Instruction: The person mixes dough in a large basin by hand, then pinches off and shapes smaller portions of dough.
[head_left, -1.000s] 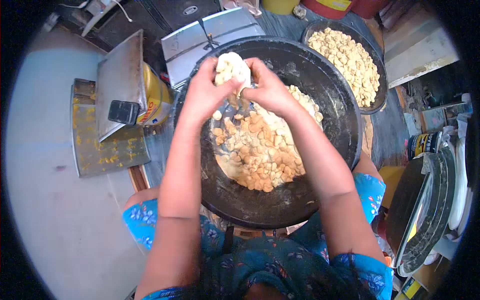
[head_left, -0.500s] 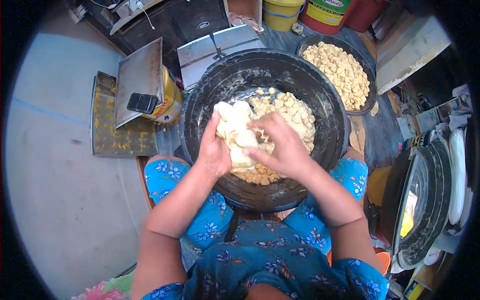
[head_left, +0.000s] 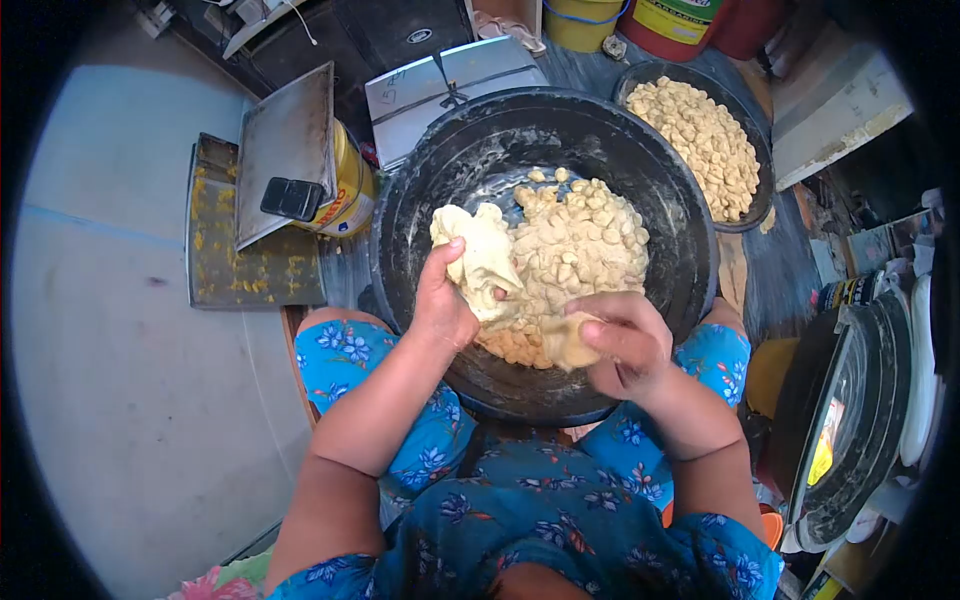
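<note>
My left hand (head_left: 447, 305) is wrapped round a large lump of pale dough (head_left: 476, 252), its thumb pressed on top. Between the thumb and fingers of my right hand (head_left: 630, 338) is a smaller, tan piece of dough (head_left: 570, 342), somewhat blurred. Both hands are over a big round black tub (head_left: 400, 240) that stands between my knees. Many small dough pieces (head_left: 590, 235), dusted with tan powder, are heaped in the tub below my hands. The two pieces in my hands are apart from each other.
A black basin (head_left: 765, 165) full of similar dough pieces (head_left: 700, 140) stands behind right. Left are a phone (head_left: 292, 199) on a metal tray (head_left: 285, 150), a yellow bucket (head_left: 350, 190) and a stained tray (head_left: 225, 270). A white box (head_left: 410, 95) lies behind the tub.
My right hand has moved away from the large lump, rightward and toward me, and now shows a smaller dough piece in its fingers. The whole view has shifted slightly.
</note>
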